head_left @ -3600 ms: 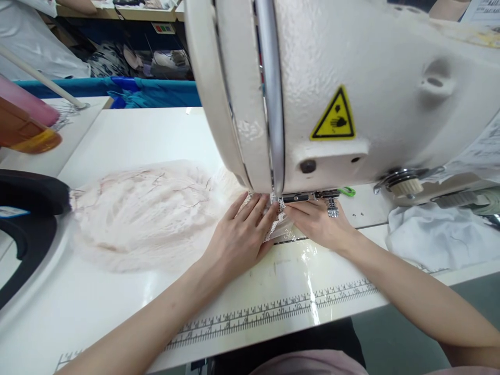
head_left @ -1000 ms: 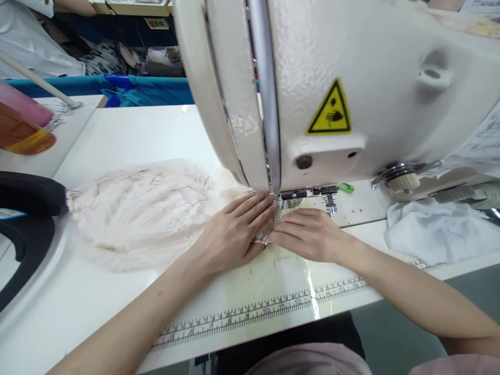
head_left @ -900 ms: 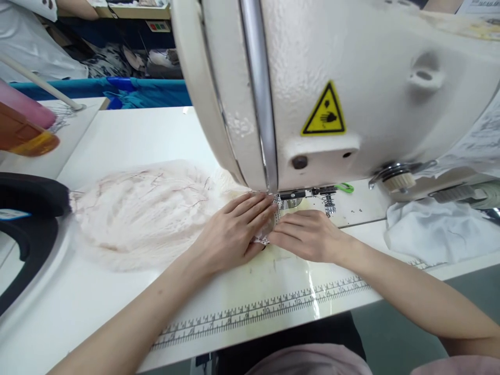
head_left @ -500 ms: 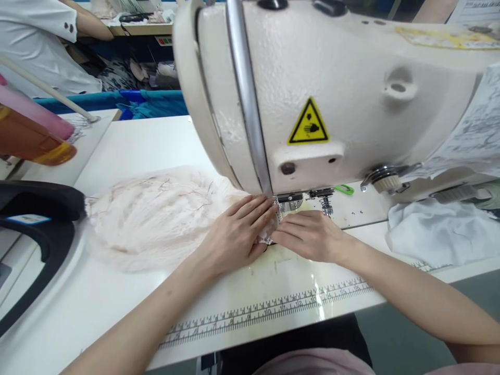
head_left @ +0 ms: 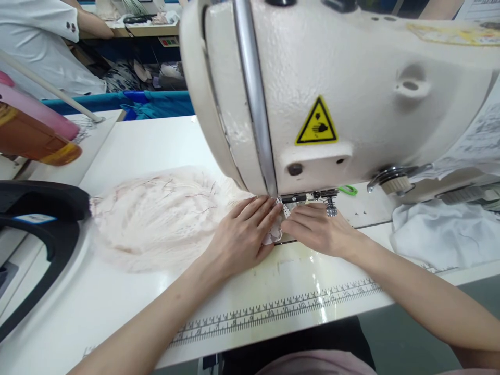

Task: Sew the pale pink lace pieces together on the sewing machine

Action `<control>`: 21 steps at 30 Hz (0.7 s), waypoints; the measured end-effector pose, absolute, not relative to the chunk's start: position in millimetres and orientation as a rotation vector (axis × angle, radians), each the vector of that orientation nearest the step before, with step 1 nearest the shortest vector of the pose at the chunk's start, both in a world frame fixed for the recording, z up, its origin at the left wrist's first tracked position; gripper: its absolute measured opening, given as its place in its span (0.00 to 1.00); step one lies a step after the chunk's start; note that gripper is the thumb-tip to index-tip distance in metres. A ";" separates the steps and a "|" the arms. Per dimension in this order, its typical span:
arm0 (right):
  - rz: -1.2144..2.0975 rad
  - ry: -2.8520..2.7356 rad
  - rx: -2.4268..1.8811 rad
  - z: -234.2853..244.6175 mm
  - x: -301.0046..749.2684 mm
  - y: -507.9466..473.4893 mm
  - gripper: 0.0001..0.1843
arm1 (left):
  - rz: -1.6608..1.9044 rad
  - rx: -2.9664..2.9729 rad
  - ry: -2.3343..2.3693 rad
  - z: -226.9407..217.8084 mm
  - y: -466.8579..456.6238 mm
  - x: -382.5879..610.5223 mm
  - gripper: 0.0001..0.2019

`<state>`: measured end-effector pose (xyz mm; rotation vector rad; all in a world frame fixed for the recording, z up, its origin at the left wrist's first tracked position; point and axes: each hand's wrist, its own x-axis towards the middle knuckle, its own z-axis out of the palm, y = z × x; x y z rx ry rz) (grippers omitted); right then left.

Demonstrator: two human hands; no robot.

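Head view: sewing machine (head_left: 351, 94) overhangs lace (head_left: 274, 233) under flat left fingers (head_left: 253, 212); right fingers (head_left: 303, 223) curl, their hold unclear.

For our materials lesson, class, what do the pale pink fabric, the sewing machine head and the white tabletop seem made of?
Pale pink fabric: matt, sheer, perhaps tulle or mesh; its edges look translucent; fibre unclear.
Sewing machine head: likely glossy painted metal, by its pebbled, shining surface.
White tabletop: smooth, probably laminate; light glares off it.
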<state>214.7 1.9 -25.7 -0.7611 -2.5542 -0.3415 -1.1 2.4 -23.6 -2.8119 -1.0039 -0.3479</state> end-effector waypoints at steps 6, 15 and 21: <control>-0.436 -2.539 -0.841 -12.2 218.6 2.0 0.15 | -0.313 -2.822 -1.023 -22.9 1.6 0.0 0.27; -0.274 -2.599 -0.967 -17.0 223.3 2.9 0.14 | -0.348 -2.841 -1.062 -26.4 1.6 0.7 0.28; -0.376 -2.558 -0.878 -12.7 221.4 1.9 0.15 | -0.493 -2.824 -0.804 -24.6 -1.2 -0.6 0.17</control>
